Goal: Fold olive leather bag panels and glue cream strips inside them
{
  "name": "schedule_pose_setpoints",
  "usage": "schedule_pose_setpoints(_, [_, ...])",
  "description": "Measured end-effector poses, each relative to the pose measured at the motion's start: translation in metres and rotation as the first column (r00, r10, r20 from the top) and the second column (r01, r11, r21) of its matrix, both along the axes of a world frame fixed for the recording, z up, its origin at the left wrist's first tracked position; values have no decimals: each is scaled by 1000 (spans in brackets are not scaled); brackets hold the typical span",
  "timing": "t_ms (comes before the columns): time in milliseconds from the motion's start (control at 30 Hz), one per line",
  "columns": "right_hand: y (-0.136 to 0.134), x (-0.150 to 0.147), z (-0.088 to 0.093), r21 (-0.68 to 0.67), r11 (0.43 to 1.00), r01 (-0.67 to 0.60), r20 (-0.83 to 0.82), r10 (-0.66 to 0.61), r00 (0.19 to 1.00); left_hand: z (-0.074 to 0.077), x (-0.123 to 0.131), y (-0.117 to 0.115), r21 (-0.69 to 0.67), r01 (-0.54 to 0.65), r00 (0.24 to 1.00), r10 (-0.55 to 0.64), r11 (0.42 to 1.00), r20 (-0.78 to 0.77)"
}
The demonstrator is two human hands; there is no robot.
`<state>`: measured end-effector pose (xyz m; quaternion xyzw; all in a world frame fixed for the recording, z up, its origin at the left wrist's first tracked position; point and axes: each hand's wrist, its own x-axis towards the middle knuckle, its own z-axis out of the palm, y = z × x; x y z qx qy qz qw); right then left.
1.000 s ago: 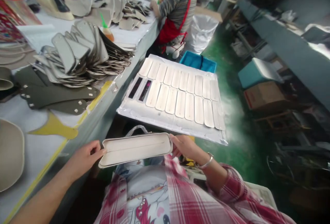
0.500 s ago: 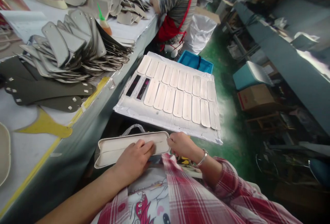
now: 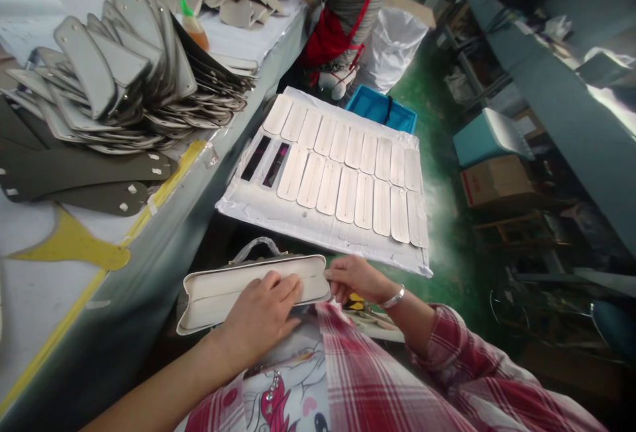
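In front of my body lies a handbag (image 3: 213, 294) with a long cream panel facing up and a raised rim round it. Its handle (image 3: 256, 244), in clear wrapping, sticks out on the far side. My left hand (image 3: 271, 299) rests flat on the cream panel, fingers stretched and a little apart. At the bag's right end, my right hand (image 3: 355, 279) pinches the corner of the rim; the fingertips are partly hidden. Beyond the bag is a white-covered board (image 3: 268, 216) bearing two rows of long cream panels (image 3: 355, 200) with rounded ends.
On the left table, grey-white bag pieces (image 3: 89, 74) are piled beside dark green pieces (image 3: 84, 177) and a green-nozzled bottle (image 3: 193, 28). A person in a red apron (image 3: 332, 38) works at the far end. A blue crate (image 3: 382, 110) and cardboard box (image 3: 497, 183) sit beyond the board.
My right hand has shifted slightly right along the bag's end, staying at the rim. The bag's left end has dipped a little. My left hand stays on the panel. The view has shifted slightly.
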<state>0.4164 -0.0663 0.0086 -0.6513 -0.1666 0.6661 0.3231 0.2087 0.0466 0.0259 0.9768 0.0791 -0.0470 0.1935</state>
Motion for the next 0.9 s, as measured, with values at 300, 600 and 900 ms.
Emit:
schedule_pose_setpoints(300, [18, -3, 28, -124, 952, -281, 264, 304, 915, 32, -43, 35, -556, -232, 951, 305, 798, 42])
schedule_pose_setpoints(600, [20, 1, 33, -163, 923, -348, 148, 372, 916, -14, -142, 67, -734, -654, 581, 744, 185, -329])
schedule_pose_setpoints(900, [39, 5, 21, -259, 862, -435, 51, 462, 885, -2, -122, 101, -487, -639, 769, 523, 596, -368])
